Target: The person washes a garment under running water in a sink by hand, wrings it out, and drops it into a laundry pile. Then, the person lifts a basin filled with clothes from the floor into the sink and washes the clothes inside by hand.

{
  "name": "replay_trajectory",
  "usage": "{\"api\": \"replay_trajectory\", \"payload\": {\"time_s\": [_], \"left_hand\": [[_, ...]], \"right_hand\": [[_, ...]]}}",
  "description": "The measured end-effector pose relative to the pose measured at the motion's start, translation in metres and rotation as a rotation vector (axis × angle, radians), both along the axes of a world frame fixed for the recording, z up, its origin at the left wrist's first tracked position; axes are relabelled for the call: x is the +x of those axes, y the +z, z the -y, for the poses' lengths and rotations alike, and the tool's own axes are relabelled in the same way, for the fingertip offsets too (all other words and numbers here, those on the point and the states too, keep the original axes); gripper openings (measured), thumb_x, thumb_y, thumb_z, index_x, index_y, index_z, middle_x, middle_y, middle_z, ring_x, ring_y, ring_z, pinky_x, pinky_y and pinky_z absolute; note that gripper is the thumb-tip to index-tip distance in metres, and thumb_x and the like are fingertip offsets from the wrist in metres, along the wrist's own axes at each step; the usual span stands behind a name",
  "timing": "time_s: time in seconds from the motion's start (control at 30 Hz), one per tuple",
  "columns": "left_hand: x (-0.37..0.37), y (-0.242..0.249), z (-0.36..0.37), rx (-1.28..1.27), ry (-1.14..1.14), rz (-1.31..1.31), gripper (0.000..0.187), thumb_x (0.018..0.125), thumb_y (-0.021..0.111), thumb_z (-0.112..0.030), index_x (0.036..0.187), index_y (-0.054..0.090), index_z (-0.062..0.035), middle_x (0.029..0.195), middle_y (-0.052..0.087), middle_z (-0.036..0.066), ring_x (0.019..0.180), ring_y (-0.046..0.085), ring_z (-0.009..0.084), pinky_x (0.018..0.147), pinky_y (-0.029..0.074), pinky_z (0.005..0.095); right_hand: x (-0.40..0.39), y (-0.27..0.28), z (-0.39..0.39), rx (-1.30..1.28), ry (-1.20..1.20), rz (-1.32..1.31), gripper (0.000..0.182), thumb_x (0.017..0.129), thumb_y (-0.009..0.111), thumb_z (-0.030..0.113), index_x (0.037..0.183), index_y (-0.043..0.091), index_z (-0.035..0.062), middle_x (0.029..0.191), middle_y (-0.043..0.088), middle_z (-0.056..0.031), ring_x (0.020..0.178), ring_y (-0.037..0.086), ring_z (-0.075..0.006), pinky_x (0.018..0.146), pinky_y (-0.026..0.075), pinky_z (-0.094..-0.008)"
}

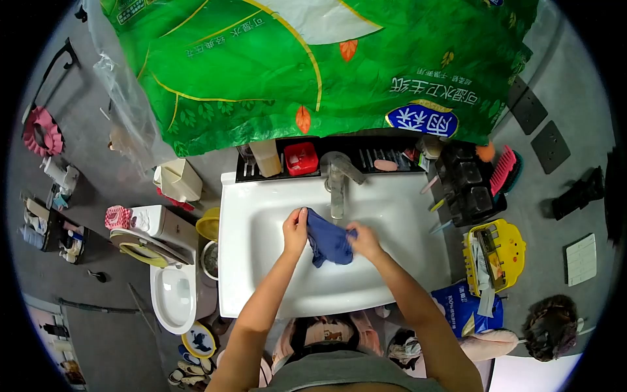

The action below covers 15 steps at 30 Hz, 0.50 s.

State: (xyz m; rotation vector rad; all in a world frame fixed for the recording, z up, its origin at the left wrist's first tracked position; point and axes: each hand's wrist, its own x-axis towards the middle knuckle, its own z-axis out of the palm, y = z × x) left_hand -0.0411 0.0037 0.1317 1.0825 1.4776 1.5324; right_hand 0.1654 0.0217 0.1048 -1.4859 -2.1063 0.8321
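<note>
A dark blue cloth (328,240) hangs between my two hands over the basin of the white sink (236,274). My left hand (296,230) pinches its upper left corner, fingers closed. On the other side, my right hand (366,240) is closed on the cloth's right edge, its fingers slightly blurred. The metal faucet (337,189) stands just above the cloth, between the hands. Whether water is running from it cannot be made out.
A black shelf behind the sink holds a red box (301,159) and a pink soap bar (385,165). Above hangs a large green package (248,78). Right are a yellow basket (513,251) and black holder (465,186); left, a toilet (175,297).
</note>
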Motion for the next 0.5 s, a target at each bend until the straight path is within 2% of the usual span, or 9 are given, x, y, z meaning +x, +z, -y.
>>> {"api": "replay_trajectory", "payload": {"time_s": [0.03,0.07,0.13,0.2,0.23,0.37,0.4,0.43,0.5], "left_hand": [[0.002,0.003,0.008,0.015,0.037,-0.021,0.025,0.088,0.048,-0.02,0.075,0.055,-0.0007,0.06,0.043,-0.004,0.057,0.036,0.0041,0.051,0.032,0.02],[0.01,0.012,0.023,-0.023,0.036,-0.014,0.023,0.088,0.048,-0.018,0.074,0.055,-0.0001,0.061,0.043,-0.004,0.057,0.036,0.0045,0.05,0.031,0.0206],[0.034,0.0,0.05,0.09,0.031,-0.068,0.021,0.085,0.051,-0.012,0.068,0.051,0.0007,0.058,0.04,0.001,0.056,0.035,0.0088,0.051,0.032,0.0232],[0.061,-0.023,0.08,0.184,0.009,-0.053,0.012,0.081,0.055,-0.01,0.075,0.058,0.0007,0.074,0.059,0.01,0.072,0.054,0.0187,0.065,0.042,0.0289],[0.069,-0.032,0.094,0.121,-0.057,-0.114,0.01,0.08,0.056,-0.009,0.081,0.061,-0.0002,0.086,0.062,0.013,0.081,0.057,0.0234,0.074,0.043,0.0316],[0.075,-0.105,0.119,-0.177,-0.29,0.414,0.02,0.085,0.052,-0.018,0.078,0.062,-0.0007,0.085,0.062,0.008,0.077,0.056,0.0161,0.07,0.044,0.0285],[0.06,-0.089,0.116,-0.459,-0.194,0.438,0.027,0.086,0.051,-0.026,0.081,0.06,-0.001,0.085,0.061,0.007,0.072,0.055,0.0118,0.063,0.045,0.0246],[0.052,-0.092,0.113,-0.4,-0.006,0.593,0.03,0.086,0.051,-0.031,0.09,0.056,-0.0007,0.084,0.059,0.007,0.066,0.053,0.0099,0.057,0.044,0.0222],[0.026,-0.099,0.091,-0.472,0.123,0.38,0.033,0.085,0.052,-0.032,0.098,0.049,-0.0013,0.088,0.054,0.007,0.066,0.053,0.0121,0.057,0.045,0.0236]], "right_hand": [[0.003,-0.006,-0.008,0.071,-0.14,0.102,0.04,0.07,0.066,0.019,0.101,0.047,0.002,0.086,0.057,-0.019,0.079,0.057,-0.029,0.07,0.045,-0.0317],[0.003,-0.015,-0.012,0.096,-0.288,-0.051,0.036,0.072,0.064,0.021,0.099,0.05,0.0025,0.087,0.06,-0.0108,0.081,0.058,-0.0255,0.073,0.046,-0.0346],[-0.024,-0.036,-0.013,-0.213,-0.756,-0.585,0.033,0.072,0.065,0.021,0.098,0.052,0.0048,0.086,0.06,-0.0046,0.081,0.059,-0.0227,0.072,0.047,-0.0362],[-0.031,-0.036,-0.013,-1.0,-0.813,-1.171,0.034,0.073,0.064,0.029,0.099,0.053,0.0087,0.087,0.06,-0.0004,0.081,0.058,-0.0194,0.071,0.049,-0.037],[-0.036,-0.063,-0.01,-1.122,-0.521,-1.544,0.038,0.075,0.061,0.038,0.098,0.053,0.0089,0.091,0.059,-0.0055,0.083,0.058,-0.0201,0.074,0.049,-0.0357],[-0.038,-0.058,-0.002,-1.226,-0.038,-1.559,0.037,0.082,0.048,0.04,0.1,0.053,0.0074,0.097,0.059,-0.0079,0.089,0.057,-0.021,0.082,0.046,-0.0371],[-0.038,-0.05,0.0,-1.257,0.03,-1.538,0.038,0.083,0.046,0.04,0.1,0.054,0.0072,0.098,0.059,-0.0083,0.09,0.057,-0.0212,0.083,0.046,-0.0373],[-0.038,-0.043,0.002,-1.285,0.099,-1.515,0.038,0.084,0.044,0.04,0.101,0.054,0.0069,0.099,0.059,-0.0087,0.091,0.057,-0.0214,0.084,0.046,-0.0375],[-0.037,-0.024,0.002,-1.354,0.134,-1.427,0.039,0.085,0.043,0.039,0.103,0.054,0.0067,0.102,0.058,-0.009,0.092,0.057,-0.022,0.084,0.046,-0.0375]]}}
